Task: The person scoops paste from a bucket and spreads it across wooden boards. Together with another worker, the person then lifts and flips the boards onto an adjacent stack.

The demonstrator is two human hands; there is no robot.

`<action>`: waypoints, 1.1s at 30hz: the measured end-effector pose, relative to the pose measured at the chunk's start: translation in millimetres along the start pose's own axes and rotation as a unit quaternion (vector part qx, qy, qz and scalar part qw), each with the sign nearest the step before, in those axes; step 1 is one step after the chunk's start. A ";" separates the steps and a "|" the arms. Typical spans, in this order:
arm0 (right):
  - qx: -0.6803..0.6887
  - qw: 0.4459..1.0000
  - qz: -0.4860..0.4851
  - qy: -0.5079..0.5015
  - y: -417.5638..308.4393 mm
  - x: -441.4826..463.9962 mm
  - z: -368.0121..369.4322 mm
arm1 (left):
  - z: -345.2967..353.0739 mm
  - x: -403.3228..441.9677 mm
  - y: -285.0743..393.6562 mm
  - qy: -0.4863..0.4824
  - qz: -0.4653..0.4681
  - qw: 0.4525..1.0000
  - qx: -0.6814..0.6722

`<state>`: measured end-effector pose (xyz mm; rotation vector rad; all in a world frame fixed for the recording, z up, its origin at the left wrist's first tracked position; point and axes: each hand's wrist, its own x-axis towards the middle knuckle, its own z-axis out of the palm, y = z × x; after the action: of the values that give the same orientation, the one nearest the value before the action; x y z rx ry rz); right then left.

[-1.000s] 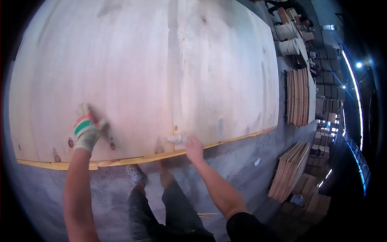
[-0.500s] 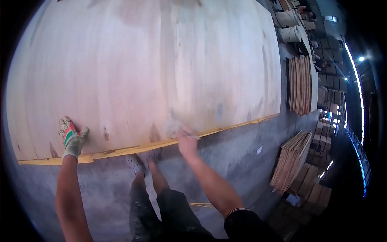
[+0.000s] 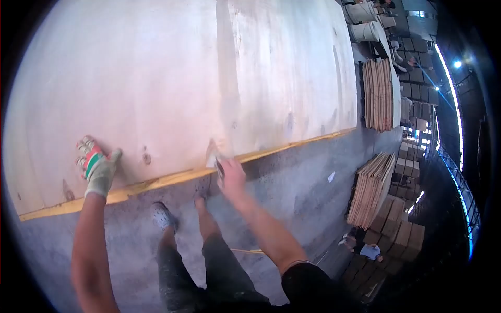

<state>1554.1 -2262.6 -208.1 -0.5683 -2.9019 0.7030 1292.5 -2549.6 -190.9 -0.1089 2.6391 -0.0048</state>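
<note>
Workshop floor (image 3: 292, 180) of grey concrete; board stacks (image 3: 378, 94) and white buckets (image 3: 364, 32) off to the right of the view, strip lights beyond. Pale plywood sheet (image 3: 156, 78) fills most of the foreground, knots and a dark streak in its face, uneven yellow edging (image 3: 151, 183) along the side nearest the worker. Left hand (image 3: 97, 164), gloved, lies palm-down near that edge, fingers spread and slightly bent, gripping nothing. Right hand (image 3: 233, 177), bare, closed round a flat-bladed scraper (image 3: 212, 157); its blade is at the sheet's near margin, just beside a small dark mark. Whether the blade touches the wood, cannot tell. Step in hand, by my reading: working over a spot on the surface at the edge. Next stroke would call for a low blade angle, even pressure and the left palm steadying, clear of the blade's path.
</note>
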 end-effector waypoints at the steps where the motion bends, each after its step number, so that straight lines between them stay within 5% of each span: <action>1: 0.042 0.993 0.102 -0.046 -21.2 6.1 6.1 | -7.0 -5.4 -9.1 0.003 0.003 1.000 -0.001; 2: 0.086 0.974 0.194 -0.086 -35.7 18.4 8.5 | -15.7 -3.8 -13.6 -0.019 0.039 0.999 0.018; 4: 0.105 0.981 0.163 -0.007 -48.3 30.7 15.5 | -25.3 8.5 -42.7 -0.014 0.146 0.989 0.025; 7: 0.169 0.969 0.165 0.073 -62.2 57.0 25.4 | 8.9 66.1 -142.3 0.095 0.100 0.990 0.032; 9: 0.417 0.817 0.391 -0.069 -61.2 91.3 41.7 | 10.2 72.9 -173.4 0.056 0.048 0.997 0.023; 10: 0.173 0.873 0.421 -0.177 -73.6 117.9 43.9 | 6.9 64.4 -167.6 0.051 0.025 0.998 0.003; 11: 0.173 0.870 0.424 -0.181 -81.2 126.0 47.9 | 7.9 63.9 -165.3 0.044 0.004 0.999 -0.017; 12: 0.088 0.963 0.231 -0.109 -86.9 126.1 52.9 | 14.3 70.3 -170.4 0.041 0.008 0.999 -0.010; 13: 0.000 0.999 0.022 -0.035 -91.9 123.9 56.5 | 20.7 71.3 -176.5 0.030 0.004 1.000 -0.002; 16: -0.018 0.991 -0.093 -0.092 -70.8 54.9 50.3 | 22.4 78.3 -171.3 0.076 0.033 0.996 -0.017; 19: 0.019 0.998 -0.048 -0.040 -124.8 15.8 78.7 | 7.2 71.6 -162.4 0.011 -0.026 1.000 0.005; 22: 0.111 0.988 0.018 -0.103 -202.0 31.8 99.9 | -9.8 66.7 -157.1 -0.028 -0.032 0.999 0.010; 25: 0.280 0.946 0.140 -0.079 -265.3 56.0 115.3 | -27.3 65.1 -150.5 -0.038 -0.041 0.998 -0.009; 27: 0.385 0.856 0.314 -0.144 -299.4 63.5 118.2 | -24.2 60.1 -163.8 -0.059 -0.033 0.998 -0.016; 28: 0.114 0.967 0.031 -0.226 -295.6 65.4 131.8 | -17.3 63.7 -170.3 -0.061 -0.010 0.998 -0.030; 29: 0.111 0.969 0.026 -0.221 -303.1 77.7 158.1 | -17.3 65.9 -175.0 -0.061 0.015 0.997 -0.047; 31: 0.118 0.973 0.186 -0.066 -329.8 102.5 211.1 | -46.9 66.0 -213.0 -0.060 0.053 0.996 -0.046; 32: 0.114 0.974 0.186 -0.062 -342.7 100.8 212.1 | -42.3 81.4 -256.2 -0.104 0.174 0.961 -0.187; 33: 0.057 0.994 0.065 -0.063 -357.0 93.7 203.5 | -41.1 87.0 -292.3 -0.152 0.287 0.890 -0.319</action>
<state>1311.3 -2606.7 -223.6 -0.7301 -2.9335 0.9483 1219.1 -2848.4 -189.8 0.4220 2.1599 0.9930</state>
